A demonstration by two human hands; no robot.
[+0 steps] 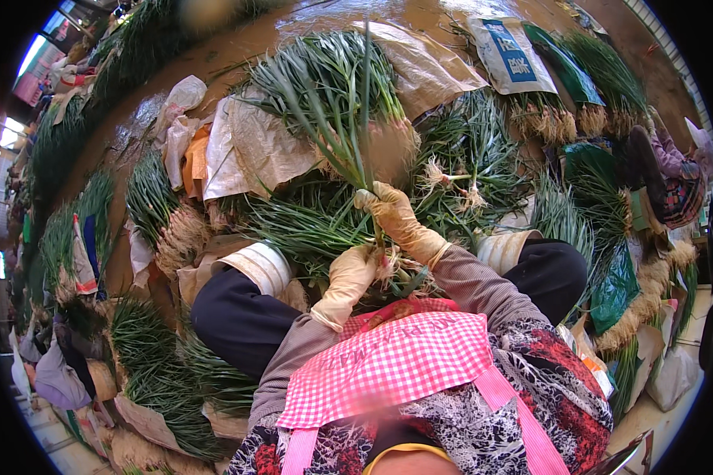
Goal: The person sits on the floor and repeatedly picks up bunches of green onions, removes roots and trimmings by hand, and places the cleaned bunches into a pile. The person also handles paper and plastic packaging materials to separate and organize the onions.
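Observation:
Both my hands wear cream-coloured rubber gloves and hold one green onion plant [362, 169] upright in front of my lap. My right hand [403, 222] grips its stem near the leaves. Lower down, my left hand [349, 279] closes round the stem by the roots, its fingertips partly hidden. Long green leaves rise above my hands. Loose green onions [312, 225] lie beneath, between my knees. Beyond them stands a large bundle of green onions [338, 89] with its roots towards me. More loose plants with pale roots [451, 175] lie at the right.
Woven plastic sacks [255, 142] lie across bundles ahead, and a printed white sack [511, 56] covers one at the upper right. Further bundles [148, 368] surround me. A person in a plaid garment [683, 190] sits at the far right; another person [62, 368] is at the lower left.

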